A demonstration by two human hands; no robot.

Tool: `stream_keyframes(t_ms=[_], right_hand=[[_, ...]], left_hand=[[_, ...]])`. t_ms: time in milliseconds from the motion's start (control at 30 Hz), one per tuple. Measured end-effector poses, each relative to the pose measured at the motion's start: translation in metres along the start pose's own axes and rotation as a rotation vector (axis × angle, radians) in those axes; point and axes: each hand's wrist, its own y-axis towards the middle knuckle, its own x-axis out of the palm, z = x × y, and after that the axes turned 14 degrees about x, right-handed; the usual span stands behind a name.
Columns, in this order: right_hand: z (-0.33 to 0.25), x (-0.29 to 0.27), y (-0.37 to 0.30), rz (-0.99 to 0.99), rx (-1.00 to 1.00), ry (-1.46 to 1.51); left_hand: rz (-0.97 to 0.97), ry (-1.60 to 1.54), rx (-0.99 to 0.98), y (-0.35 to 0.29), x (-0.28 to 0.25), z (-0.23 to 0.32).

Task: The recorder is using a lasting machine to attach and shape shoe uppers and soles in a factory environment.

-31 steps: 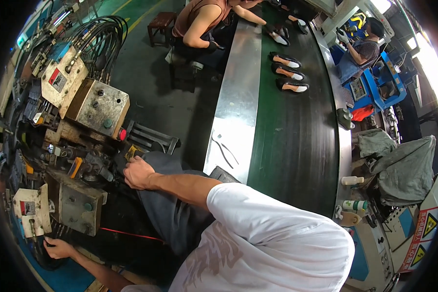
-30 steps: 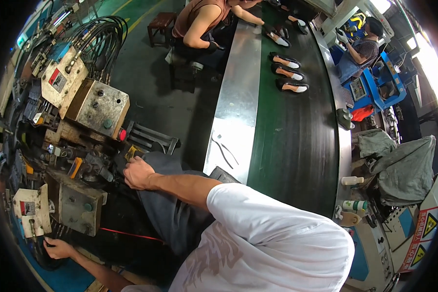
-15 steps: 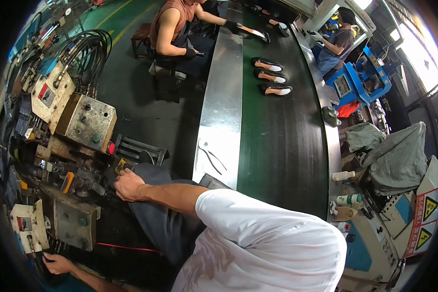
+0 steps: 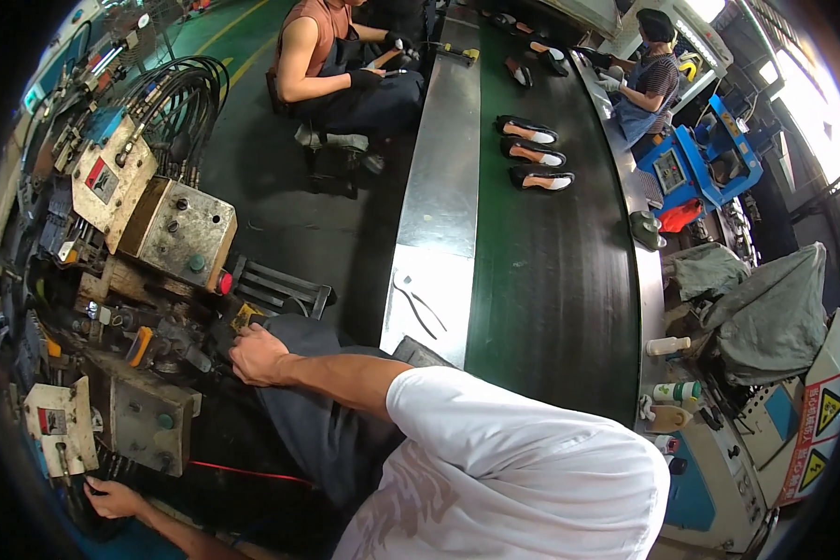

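My right hand [image 4: 259, 356] is closed at the workpiece end of a grimy machine [image 4: 173, 350], its knuckles upward. Whatever its fingers grip is hidden beneath them. My left hand [image 4: 112, 499] reaches to the machine's lower edge, fingers curled against a dark part below the lower cream panel [image 4: 61, 425]. What it grips there is too small to make out. Above my right hand, a metal control box [image 4: 182, 229] carries knobs and a red button [image 4: 224, 282]. A second box [image 4: 149, 425] with a green button sits between my hands.
A dark green conveyor belt [image 4: 560, 308] carries several black shoes [image 4: 539, 178]. Pincers [image 4: 420, 305] lie on its metal ledge [image 4: 429, 233]. One co-worker [image 4: 322, 56] sits beyond; another [image 4: 651, 79] stands across the belt by a blue machine [image 4: 700, 163]. A black metal rack [image 4: 280, 289] is near my knee.
The seated co-worker's hand has left the shoe on the belt and drawn back to the lap. The whole view has shifted slightly. My hands stay in place on the machine.
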Motion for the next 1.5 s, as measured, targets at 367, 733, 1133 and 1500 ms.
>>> stream_keyframes(t_ms=[367, 733, 1133, 1500], right_hand=[[-0.003, -0.006, 0.000, -0.039, -0.009, -0.032], [-0.001, -0.006, 0.001, -0.059, 0.004, -0.015], [-0.001, -0.003, 0.001, -0.032, -0.006, -0.021], [0.000, 0.000, 0.002, -0.019, -0.020, 0.012]], left_hand=[[-0.039, -0.031, -0.054, 0.004, -0.012, 0.008], [-0.064, -0.060, -0.059, 0.007, -0.014, 0.014], [-0.068, -0.068, -0.049, 0.005, -0.012, 0.009], [-0.064, -0.107, -0.089, 0.003, -0.007, 0.005]])
